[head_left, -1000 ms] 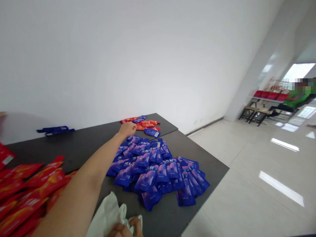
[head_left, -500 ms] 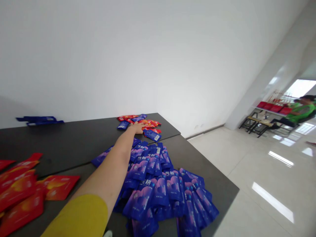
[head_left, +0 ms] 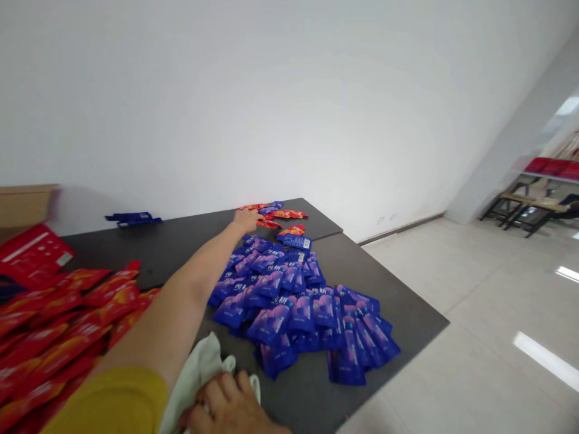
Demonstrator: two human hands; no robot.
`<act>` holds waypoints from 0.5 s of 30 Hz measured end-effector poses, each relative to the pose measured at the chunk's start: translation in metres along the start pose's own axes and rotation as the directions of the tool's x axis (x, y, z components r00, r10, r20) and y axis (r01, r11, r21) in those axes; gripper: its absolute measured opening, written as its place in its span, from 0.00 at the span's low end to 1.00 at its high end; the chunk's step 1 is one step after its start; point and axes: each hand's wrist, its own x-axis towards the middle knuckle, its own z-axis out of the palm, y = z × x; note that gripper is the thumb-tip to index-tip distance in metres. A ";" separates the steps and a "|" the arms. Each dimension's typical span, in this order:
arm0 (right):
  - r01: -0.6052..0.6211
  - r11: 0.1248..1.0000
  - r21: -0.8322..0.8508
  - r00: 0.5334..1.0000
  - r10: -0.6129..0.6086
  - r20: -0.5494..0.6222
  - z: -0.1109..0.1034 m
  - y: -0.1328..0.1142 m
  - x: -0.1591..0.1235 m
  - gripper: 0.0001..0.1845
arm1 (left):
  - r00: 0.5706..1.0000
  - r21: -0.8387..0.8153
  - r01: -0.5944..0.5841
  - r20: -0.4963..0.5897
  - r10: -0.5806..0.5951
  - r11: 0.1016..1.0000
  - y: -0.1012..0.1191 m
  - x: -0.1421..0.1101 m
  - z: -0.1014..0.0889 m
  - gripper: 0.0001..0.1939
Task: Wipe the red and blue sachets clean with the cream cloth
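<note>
Head view shows the left hand (head_left: pixel 246 218) stretched past the blue packet pile (head_left: pixel 294 301), fingers resting on the mixed packets (head_left: pixel 275 216) at the table's (head_left: pixel 181 247) far edge. The right hand (head_left: pixel 228 407) grips a white cloth (head_left: pixel 199 374) on the near side of that pile. Dragging the far packets flat and slowly would likely keep the pile undisturbed.

Mixed red-and-blue sachets (head_left: pixel 277 218) scattered flat, far table corner; white cloth (head_left: pixel 199 377) crumpled near edge.

left arm outstretched, left grip (head_left: pixel 246 218) closed; right grip (head_left: pixel 226 407) curled
</note>
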 end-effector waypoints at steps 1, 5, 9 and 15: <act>0.021 1.000 0.013 1.000 -0.021 0.020 -0.011 0.002 -0.004 0.09 | 1.000 0.007 0.001 -0.027 -0.001 1.000 -0.005 -0.013 -0.011 0.22; 0.062 0.988 0.144 0.994 -0.074 0.081 -0.034 0.008 -0.010 0.40 | 0.993 0.044 0.049 -0.108 -0.044 0.998 -0.027 -0.075 -0.062 0.21; -0.009 0.983 0.182 0.994 -0.011 0.108 -0.031 0.006 -0.002 0.51 | 0.965 0.107 0.157 -0.227 -0.130 0.982 -0.034 -0.162 -0.105 0.22; -0.294 0.954 -0.065 0.954 0.297 0.047 -0.028 -0.019 0.013 0.29 | 0.912 0.219 0.294 -0.357 -0.204 0.930 -0.003 -0.330 -0.109 0.25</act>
